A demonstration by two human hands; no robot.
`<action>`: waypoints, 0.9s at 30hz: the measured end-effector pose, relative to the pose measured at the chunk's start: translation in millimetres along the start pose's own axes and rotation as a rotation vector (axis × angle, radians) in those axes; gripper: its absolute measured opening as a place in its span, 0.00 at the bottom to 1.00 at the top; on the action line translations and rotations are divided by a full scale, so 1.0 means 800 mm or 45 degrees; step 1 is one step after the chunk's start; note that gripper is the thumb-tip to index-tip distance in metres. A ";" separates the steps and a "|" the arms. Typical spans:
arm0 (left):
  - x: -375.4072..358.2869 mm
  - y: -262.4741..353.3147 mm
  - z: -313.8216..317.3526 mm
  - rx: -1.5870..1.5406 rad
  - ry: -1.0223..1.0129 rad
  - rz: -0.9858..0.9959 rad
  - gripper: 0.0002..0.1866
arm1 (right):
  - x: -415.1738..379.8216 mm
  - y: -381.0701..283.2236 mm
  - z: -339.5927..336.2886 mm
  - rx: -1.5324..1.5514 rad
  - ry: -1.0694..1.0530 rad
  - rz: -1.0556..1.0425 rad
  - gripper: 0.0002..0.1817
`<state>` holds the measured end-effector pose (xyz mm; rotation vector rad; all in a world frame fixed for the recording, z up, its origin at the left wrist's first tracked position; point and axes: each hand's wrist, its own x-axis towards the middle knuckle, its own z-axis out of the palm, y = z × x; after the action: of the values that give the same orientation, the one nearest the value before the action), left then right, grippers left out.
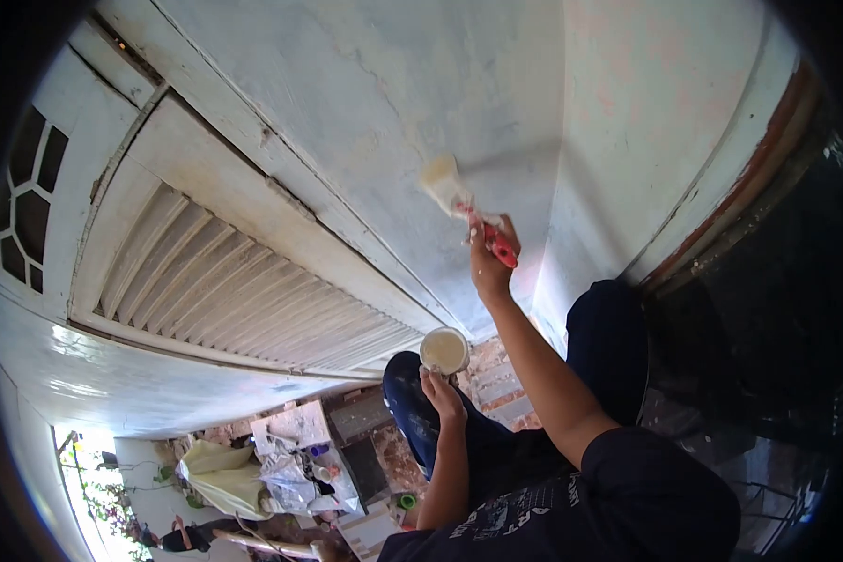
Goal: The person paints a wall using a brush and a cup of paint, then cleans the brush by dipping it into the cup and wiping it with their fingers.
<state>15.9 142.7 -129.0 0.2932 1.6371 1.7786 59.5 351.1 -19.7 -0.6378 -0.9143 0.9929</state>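
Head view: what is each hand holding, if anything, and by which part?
The right hand holds the brush by its red handle. The left hand holds the cup from outside, on the side nearest the body.

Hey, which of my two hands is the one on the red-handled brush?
Your right hand, stretched out toward the wall, grips the red-handled brush; your left hand, close by your knee, holds a round container with pale contents.

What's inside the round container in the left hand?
A pale cream filling, probably paint, shows inside the round container in the left hand. Its depth and the container's bottom are hidden beneath that surface.
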 end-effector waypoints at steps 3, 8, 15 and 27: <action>-0.002 0.004 0.000 -0.002 0.029 0.013 0.19 | -0.040 0.106 -0.050 -0.488 0.084 -0.061 0.15; 0.006 -0.009 0.004 -0.222 -0.042 0.250 0.07 | -0.086 0.174 -0.138 -0.578 0.400 0.597 0.11; 0.000 -0.014 0.003 -0.242 -0.156 0.257 0.07 | 0.030 0.004 -0.105 -0.165 -0.124 0.357 0.04; -0.017 -0.008 -0.006 -0.180 -0.294 0.360 0.07 | -0.024 -0.208 -0.136 -0.467 -0.798 0.102 0.05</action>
<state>25.3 130.5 -131.6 0.6659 1.3518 1.9732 220.2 258.0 54.0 -0.6813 -1.6600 1.1298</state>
